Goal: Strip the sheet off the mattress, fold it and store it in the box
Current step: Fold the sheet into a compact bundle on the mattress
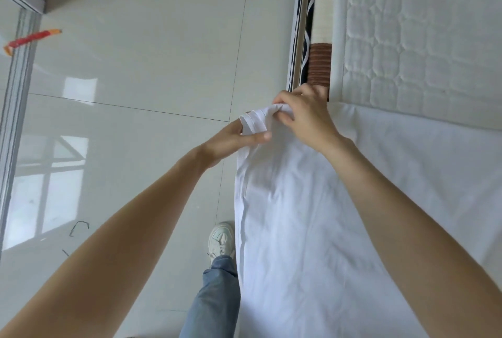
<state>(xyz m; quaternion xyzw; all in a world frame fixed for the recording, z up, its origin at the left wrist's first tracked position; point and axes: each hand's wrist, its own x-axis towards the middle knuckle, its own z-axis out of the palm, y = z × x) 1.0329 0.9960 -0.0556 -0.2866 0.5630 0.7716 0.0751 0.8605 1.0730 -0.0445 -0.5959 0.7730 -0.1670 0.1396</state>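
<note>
From the head camera we see our left hand (233,138) and right hand (304,115) both pinching one bunched corner of the white sheet (298,229), the hem caught between curled fingers and thumbs. The sheet hangs over the quilted mattress (421,39) edge.

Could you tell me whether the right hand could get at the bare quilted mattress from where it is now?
Probably yes: the right hand, gripping the sheet corner, sits beside the mattress edge with nothing between, though it would have to release the sheet.
</note>
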